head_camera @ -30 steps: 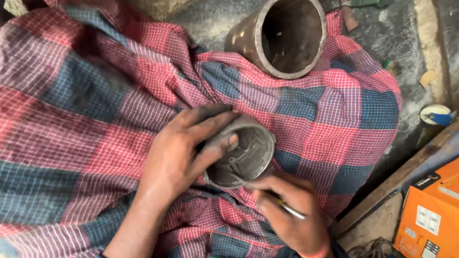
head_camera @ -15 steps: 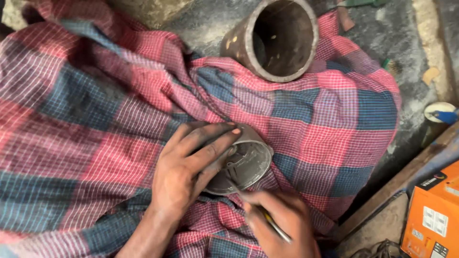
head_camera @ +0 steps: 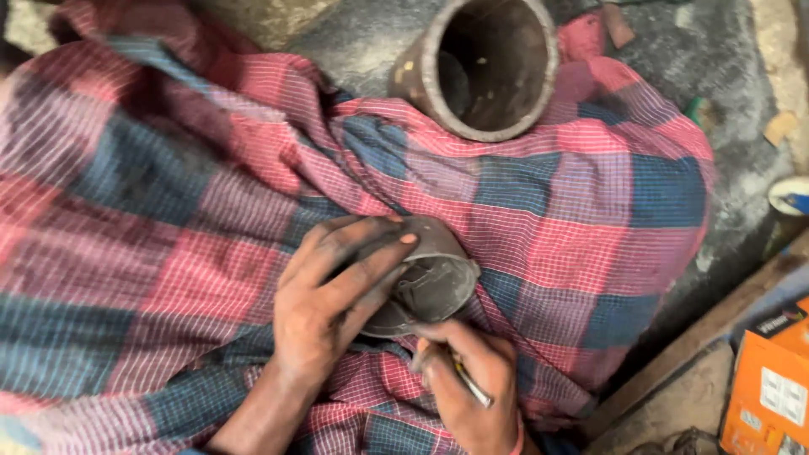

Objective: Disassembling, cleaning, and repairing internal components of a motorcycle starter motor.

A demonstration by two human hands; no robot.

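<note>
The left hand (head_camera: pixel 333 295) was wrapped around a small grey metal cylinder (head_camera: pixel 425 282) lying on the checked cloth (head_camera: pixel 168 211), its long axis running left to right, open end pointing right and near. The right hand (head_camera: pixel 463 379) pinched a thin metal tool (head_camera: pixel 472 389) just near of it.

A red, blue and pink checked woven cloth (head_camera: pixel 211 194) spreads beneath a dull grey metal cup-shaped part (head_camera: pixel 430 282). A rusty brown-black hollow cylinder (head_camera: pixel 484 63) lies beyond, with a bright orange cardboard box (head_camera: pixel 771 383) at the edge.
</note>
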